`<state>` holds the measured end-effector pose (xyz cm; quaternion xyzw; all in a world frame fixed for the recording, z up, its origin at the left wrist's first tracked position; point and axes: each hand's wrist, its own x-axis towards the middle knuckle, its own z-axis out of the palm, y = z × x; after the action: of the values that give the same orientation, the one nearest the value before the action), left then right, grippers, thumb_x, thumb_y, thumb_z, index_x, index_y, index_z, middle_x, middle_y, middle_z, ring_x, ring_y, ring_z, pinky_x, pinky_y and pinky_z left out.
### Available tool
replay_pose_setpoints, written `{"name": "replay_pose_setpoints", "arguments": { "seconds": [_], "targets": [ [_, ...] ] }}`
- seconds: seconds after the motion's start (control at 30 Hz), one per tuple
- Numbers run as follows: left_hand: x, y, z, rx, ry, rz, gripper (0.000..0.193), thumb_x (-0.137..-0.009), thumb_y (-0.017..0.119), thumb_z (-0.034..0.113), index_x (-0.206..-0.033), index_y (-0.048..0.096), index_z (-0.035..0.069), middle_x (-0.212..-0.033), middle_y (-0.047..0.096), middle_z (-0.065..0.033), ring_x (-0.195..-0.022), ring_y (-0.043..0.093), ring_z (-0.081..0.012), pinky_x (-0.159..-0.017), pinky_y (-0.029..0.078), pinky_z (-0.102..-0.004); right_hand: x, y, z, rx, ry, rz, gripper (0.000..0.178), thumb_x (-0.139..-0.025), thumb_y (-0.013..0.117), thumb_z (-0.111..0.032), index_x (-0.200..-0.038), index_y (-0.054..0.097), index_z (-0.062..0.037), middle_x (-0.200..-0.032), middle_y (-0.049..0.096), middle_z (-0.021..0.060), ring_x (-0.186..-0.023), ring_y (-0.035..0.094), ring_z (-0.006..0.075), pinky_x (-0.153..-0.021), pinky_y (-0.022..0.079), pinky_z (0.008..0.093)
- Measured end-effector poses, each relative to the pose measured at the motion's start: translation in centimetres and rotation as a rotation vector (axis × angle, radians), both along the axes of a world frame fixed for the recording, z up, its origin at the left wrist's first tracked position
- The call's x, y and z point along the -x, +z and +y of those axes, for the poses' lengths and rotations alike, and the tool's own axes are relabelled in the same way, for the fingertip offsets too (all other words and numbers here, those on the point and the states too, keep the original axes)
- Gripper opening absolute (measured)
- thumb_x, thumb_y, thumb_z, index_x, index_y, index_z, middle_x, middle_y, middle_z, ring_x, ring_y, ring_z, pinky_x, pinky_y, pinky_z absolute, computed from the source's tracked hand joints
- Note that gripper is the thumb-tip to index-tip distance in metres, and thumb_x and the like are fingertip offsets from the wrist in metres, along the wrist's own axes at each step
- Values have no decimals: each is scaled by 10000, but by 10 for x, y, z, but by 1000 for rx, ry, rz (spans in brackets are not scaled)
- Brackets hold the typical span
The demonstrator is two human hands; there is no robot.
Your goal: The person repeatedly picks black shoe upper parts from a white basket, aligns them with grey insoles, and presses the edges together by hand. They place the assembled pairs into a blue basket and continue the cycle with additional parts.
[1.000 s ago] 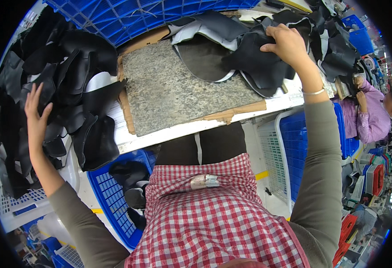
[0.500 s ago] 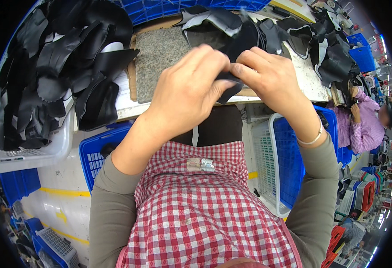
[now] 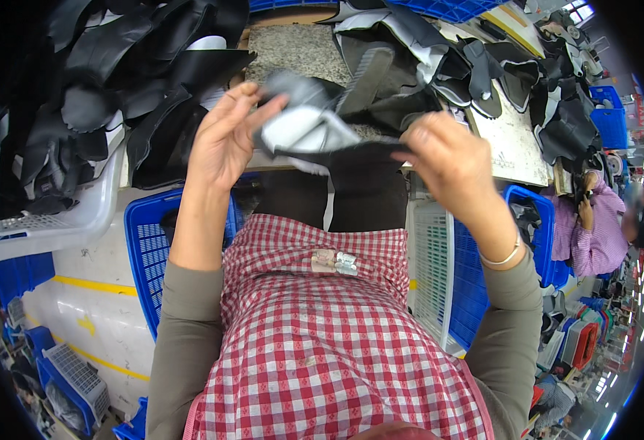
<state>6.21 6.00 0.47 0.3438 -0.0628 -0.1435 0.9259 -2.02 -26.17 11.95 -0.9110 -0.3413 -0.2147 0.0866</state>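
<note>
Stretched between my two hands is a black leather shoe upper (image 3: pixel 314 130) with a white lining, smeared by motion. My left hand (image 3: pixel 228 136) grips its left end between thumb and fingers, the fingertips blurred. At the other end, my right hand (image 3: pixel 450 163) pinches the dark edge, knuckles up. The piece hangs above the table's near edge, over my lap. Just beyond it lie more black uppers (image 3: pixel 380 73), some showing pale grey linings, beside a speckled stone slab (image 3: pixel 286 45).
A heap of black leather pieces (image 3: pixel 109 51) fills a white basket (image 3: pixel 57 243) at left. Below the table stand a blue crate (image 3: pixel 148 246) and a white basket (image 3: pixel 432 257). More uppers (image 3: pixel 564 110) lie at right, near a co-worker in a pink checked shirt (image 3: pixel 599 235).
My hands were close together over the folded black piece; now they are spread apart. The piece is opened out and its white lining shows. The view has shifted slightly.
</note>
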Motion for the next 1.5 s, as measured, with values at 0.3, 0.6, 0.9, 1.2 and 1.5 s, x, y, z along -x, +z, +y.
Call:
{"name": "replay_pose_setpoints", "arguments": {
  "seconds": [0.3, 0.6, 0.9, 1.2, 1.5],
  "targets": [
    [81, 31, -35, -855, -117, -666, 260, -1005, 588, -32, -1260, 621, -74, -1205, 689, -178, -1057, 712, -194, -949, 573, -322, -1, 26, -1, -314, -155, 549, 382, -832, 655, 87, -1175, 669, -82, -1055, 700, 127, -912, 704, 313, -768, 558, 354],
    [68, 20, -94, -373, 218, -699, 535, -951, 484, -109, -1480, 481, -26, -1495, 552, -193, -1445, 499, -321, -1220, 366, -424, 16, 29, 2, -200, -228, 436, 287, -758, 574, 82, -1005, 634, -52, -881, 642, 127, -835, 668, 307, -749, 529, 355],
    [75, 48, -61, -1202, 594, -993, 648, -825, 852, 274, -1371, 582, 53, -1220, 685, -171, -1087, 630, -366, -973, 489, -449, 57, 40, 20, -173, -63, 318, 262, -730, 618, 87, -943, 632, -64, -863, 654, 86, -841, 662, 307, -734, 529, 373],
    [166, 82, 71, -757, 138, -274, 297, -815, 853, 63, -1071, 757, -53, -945, 787, -132, -818, 759, -197, -750, 611, -320, 118, 42, 81, -162, 229, 383, 330, -589, 697, 44, -871, 614, -106, -777, 546, 58, -732, 615, 279, -567, 497, 385],
    [143, -9, 74, -2034, 548, -785, 461, -796, 819, 91, -1236, 695, 35, -1122, 721, -135, -1068, 635, -364, -906, 524, -465, 84, -73, 81, -212, 7, 701, 276, -747, 629, 23, -1009, 622, -64, -957, 669, 149, -919, 661, 407, -769, 536, 452]
  ]
}}
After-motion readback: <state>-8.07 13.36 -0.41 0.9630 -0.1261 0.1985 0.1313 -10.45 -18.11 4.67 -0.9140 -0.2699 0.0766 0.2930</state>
